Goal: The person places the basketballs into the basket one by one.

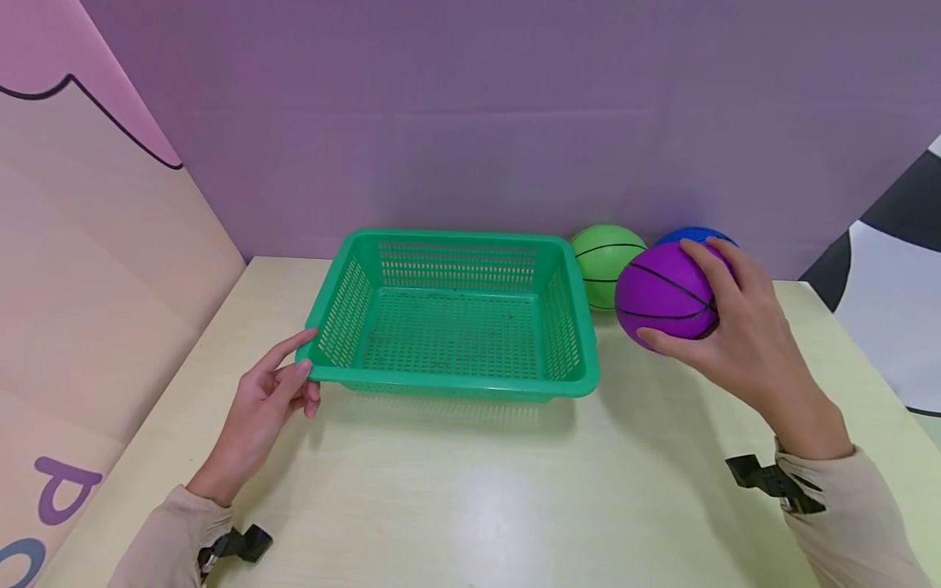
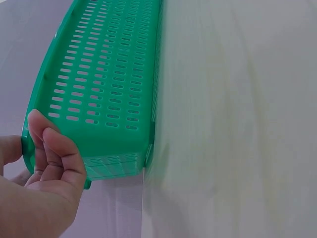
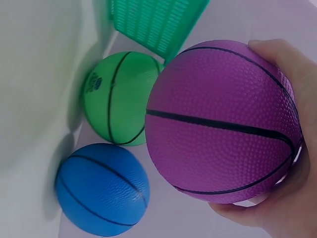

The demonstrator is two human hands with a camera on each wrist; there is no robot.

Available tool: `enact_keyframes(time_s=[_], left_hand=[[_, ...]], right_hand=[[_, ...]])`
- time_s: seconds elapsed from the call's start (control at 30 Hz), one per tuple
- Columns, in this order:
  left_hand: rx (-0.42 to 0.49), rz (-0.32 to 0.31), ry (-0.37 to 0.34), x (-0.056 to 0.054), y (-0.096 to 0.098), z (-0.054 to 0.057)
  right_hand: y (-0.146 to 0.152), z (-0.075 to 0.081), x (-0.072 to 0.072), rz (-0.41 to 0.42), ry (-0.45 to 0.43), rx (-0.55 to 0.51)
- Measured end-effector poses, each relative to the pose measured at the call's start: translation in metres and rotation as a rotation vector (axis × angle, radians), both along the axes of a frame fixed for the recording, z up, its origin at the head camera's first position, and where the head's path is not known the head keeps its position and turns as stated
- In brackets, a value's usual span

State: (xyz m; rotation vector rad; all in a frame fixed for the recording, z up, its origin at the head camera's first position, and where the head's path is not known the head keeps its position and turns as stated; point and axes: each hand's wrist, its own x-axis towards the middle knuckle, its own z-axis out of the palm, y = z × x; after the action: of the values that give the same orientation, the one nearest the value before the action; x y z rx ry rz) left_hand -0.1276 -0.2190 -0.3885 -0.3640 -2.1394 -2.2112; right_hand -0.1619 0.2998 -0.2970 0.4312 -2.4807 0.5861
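Observation:
A green plastic basket (image 1: pixel 456 388) with slotted walls stands on the table, its inside bare. My left hand (image 1: pixel 260 408) pinches the rim at the basket's near left corner; in the left wrist view, fingers curl around that rim (image 2: pixel 42 84). To the right of the basket, my right hand (image 1: pixel 753 335) grips a purple mini basketball (image 1: pixel 662 290), thumb on the near side and fingers over the top. Behind it sit a light green ball (image 1: pixel 603 245) beside the basket and a blue ball (image 1: pixel 694 234), mostly hidden in the head view but fully visible in the right wrist view.
A pale wooden table (image 1: pixel 441 506) lies under everything. The purple backdrop (image 1: pixel 478 122) rises right behind the basket and balls. A printed panel (image 1: pixel 95 269) borders the left side, and a black-and-white one (image 1: pixel 889 302) the right.

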Motion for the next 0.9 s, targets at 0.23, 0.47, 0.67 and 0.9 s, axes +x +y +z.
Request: enact_keyframes(time_s=[0.23, 0.47, 0.67, 0.9], left_hand=[[-0.016, 0.005, -0.001, 0.0, 0.0, -0.001], [-0.014, -0.001, -0.001, 0.001, -0.001, -0.001], [-0.01, 0.002, -0.007, 0.001, -0.001, -0.001], [-0.008, -0.016, 0.006, 0.0, 0.0, 0.0]], right_hand=[[-0.01, 0.008, -0.001, 0.004, 0.025, -0.021], [-0.019, 0.013, -0.003, 0.023, 0.065, -0.028], [-0.025, 0.016, -0.004, 0.031, 0.071, -0.044], [-0.03, 0.021, -0.006, 0.038, 0.085, -0.054]])
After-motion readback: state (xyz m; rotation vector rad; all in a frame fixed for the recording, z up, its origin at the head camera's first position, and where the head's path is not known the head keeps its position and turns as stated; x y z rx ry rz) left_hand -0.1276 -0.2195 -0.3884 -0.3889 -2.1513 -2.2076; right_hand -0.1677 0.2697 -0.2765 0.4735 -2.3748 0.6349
